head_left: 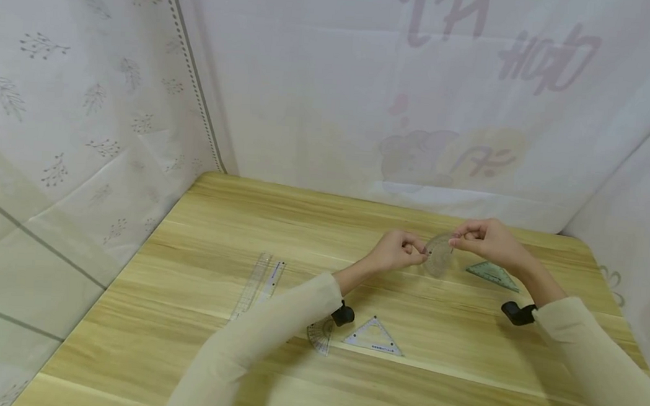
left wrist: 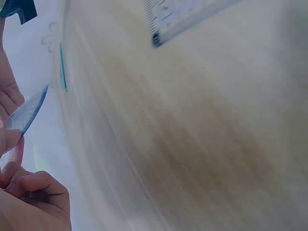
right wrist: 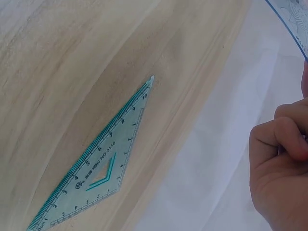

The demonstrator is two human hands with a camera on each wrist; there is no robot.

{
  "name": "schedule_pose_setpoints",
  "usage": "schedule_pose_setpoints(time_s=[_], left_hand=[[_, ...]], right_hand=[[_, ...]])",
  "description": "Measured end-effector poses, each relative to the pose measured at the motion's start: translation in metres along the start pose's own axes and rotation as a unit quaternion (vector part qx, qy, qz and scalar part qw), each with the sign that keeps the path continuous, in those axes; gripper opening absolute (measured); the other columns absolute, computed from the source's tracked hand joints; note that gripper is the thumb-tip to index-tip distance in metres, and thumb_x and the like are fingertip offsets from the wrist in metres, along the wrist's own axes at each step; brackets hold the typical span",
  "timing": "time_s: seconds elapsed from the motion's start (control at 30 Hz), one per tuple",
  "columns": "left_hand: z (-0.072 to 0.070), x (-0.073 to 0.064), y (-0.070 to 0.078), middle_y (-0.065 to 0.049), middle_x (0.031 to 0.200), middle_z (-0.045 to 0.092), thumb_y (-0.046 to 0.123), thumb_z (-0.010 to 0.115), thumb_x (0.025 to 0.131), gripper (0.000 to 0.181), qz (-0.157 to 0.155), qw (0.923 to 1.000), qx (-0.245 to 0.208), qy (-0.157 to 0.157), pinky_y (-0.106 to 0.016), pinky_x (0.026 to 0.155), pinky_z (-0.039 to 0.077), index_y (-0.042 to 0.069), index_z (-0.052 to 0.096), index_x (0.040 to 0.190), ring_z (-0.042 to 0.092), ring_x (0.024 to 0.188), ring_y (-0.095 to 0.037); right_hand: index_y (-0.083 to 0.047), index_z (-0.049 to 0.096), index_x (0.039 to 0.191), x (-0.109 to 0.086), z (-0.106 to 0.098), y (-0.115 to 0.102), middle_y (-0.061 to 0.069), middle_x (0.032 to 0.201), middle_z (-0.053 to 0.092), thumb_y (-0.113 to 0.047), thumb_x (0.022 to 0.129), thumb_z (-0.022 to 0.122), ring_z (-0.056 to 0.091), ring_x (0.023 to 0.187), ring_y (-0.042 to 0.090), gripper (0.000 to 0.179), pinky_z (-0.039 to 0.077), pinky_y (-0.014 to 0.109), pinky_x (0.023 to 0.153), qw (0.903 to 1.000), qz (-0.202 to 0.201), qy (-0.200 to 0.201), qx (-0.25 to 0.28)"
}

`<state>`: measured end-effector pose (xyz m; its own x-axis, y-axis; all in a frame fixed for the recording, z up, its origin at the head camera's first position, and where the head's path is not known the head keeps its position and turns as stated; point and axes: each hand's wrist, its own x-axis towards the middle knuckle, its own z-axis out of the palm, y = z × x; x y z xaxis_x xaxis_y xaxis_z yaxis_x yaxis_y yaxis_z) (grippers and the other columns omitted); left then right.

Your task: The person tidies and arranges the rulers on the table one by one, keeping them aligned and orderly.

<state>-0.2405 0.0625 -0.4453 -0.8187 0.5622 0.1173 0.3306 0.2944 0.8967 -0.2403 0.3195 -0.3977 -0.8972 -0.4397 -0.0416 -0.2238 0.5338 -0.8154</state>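
Observation:
A clear protractor is held up above the far right part of the wooden table. My left hand pinches its left side between thumb and finger. On the opposite side, my right hand pinches its upper edge. The left wrist view catches the protractor edge-on beside the left hand; in the right wrist view only a corner of it shows above the right hand. Below the right hand lies a green set square, its numbered scale plain in the right wrist view.
A clear set square lies nearer the front, with another protractor left of it, partly hidden by the left sleeve. Two clear rulers lie further left. Printed curtains stand behind the table. Black devices sit at the wrists.

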Motion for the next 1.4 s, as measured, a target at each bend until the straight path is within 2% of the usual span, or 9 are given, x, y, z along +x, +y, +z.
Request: schedule_pose_setpoints(time_s=[0.27,0.53,0.63,0.87,1.0,1.13,1.2,1.4], left_hand=[[-0.002,-0.009,0.0,0.005,0.05,0.033,0.005,0.074,0.092,0.004,0.01,0.9999,-0.002,-0.006,-0.019,0.047,0.027,0.002,0.077,0.093,0.027,0.045,-0.004],[-0.002,-0.021,0.002,0.003,0.052,0.034,0.004,0.074,0.093,0.005,-0.018,0.9992,-0.029,-0.018,-0.02,0.049,0.029,0.006,0.077,0.089,0.029,0.047,-0.007],[-0.003,-0.024,0.004,0.004,0.052,0.033,0.006,0.074,0.093,0.004,-0.026,0.9989,-0.032,-0.021,-0.019,0.05,0.029,0.005,0.077,0.091,0.028,0.047,-0.006],[-0.01,-0.033,0.005,0.004,0.052,0.031,0.007,0.074,0.094,0.005,-0.018,0.999,-0.033,-0.026,-0.021,0.049,0.028,0.003,0.076,0.093,0.027,0.046,-0.007],[-0.017,-0.039,0.003,0.005,0.053,0.031,0.008,0.074,0.094,0.005,-0.014,0.999,-0.029,-0.031,-0.021,0.05,0.028,0.004,0.077,0.093,0.027,0.047,-0.007],[-0.028,-0.046,0.002,0.005,0.054,0.031,0.009,0.074,0.094,0.004,-0.025,0.9987,-0.03,-0.032,-0.021,0.049,0.027,0.005,0.077,0.095,0.027,0.048,-0.007],[-0.033,-0.05,0.001,0.005,0.055,0.031,0.009,0.074,0.094,0.005,-0.027,0.9988,-0.028,-0.03,-0.021,0.051,0.029,0.006,0.077,0.095,0.027,0.048,-0.007],[-0.051,-0.063,-0.002,0.005,0.055,0.029,0.01,0.073,0.095,0.006,-0.026,0.9991,-0.022,-0.024,-0.023,0.053,0.03,0.006,0.077,0.098,0.025,0.048,-0.009]], right_hand=[[-0.003,0.073,0.109,-0.001,0.004,-0.003,-0.003,0.058,0.034,-0.024,0.099,0.071,0.025,0.048,0.011,0.024,0.046,0.039,0.069,0.9999,-0.007,-0.008,-0.005],[-0.004,0.074,0.103,-0.002,0.01,-0.009,0.002,0.061,0.048,-0.021,0.099,0.071,0.033,0.051,0.011,0.017,0.042,0.032,0.057,0.9995,-0.018,-0.027,0.003],[-0.004,0.074,0.101,-0.003,0.011,-0.01,0.002,0.061,0.049,-0.019,0.099,0.071,0.034,0.051,0.011,0.015,0.039,0.03,0.053,0.9992,-0.026,-0.031,0.001],[0.001,0.072,0.105,-0.002,0.017,-0.016,0.004,0.064,0.056,-0.019,0.099,0.07,0.036,0.053,0.01,0.021,0.042,0.032,0.053,0.9988,-0.03,-0.036,-0.011],[0.0,0.073,0.104,0.001,0.022,-0.021,0.0,0.059,0.051,-0.021,0.098,0.071,0.032,0.051,0.009,0.021,0.039,0.031,0.051,0.9988,-0.028,-0.037,-0.013],[0.0,0.073,0.103,0.004,0.03,-0.029,-0.004,0.055,0.036,-0.02,0.098,0.072,0.027,0.049,0.008,0.02,0.035,0.029,0.05,0.9988,-0.024,-0.043,0.001],[0.001,0.072,0.104,0.006,0.034,-0.035,-0.004,0.056,0.033,-0.021,0.098,0.072,0.025,0.048,0.009,0.023,0.033,0.029,0.05,0.9988,-0.018,-0.046,0.009],[0.003,0.072,0.107,0.019,0.049,-0.046,-0.003,0.058,0.033,-0.024,0.098,0.072,0.024,0.05,0.01,0.028,0.041,0.031,0.064,0.9984,-0.017,-0.049,0.023]])
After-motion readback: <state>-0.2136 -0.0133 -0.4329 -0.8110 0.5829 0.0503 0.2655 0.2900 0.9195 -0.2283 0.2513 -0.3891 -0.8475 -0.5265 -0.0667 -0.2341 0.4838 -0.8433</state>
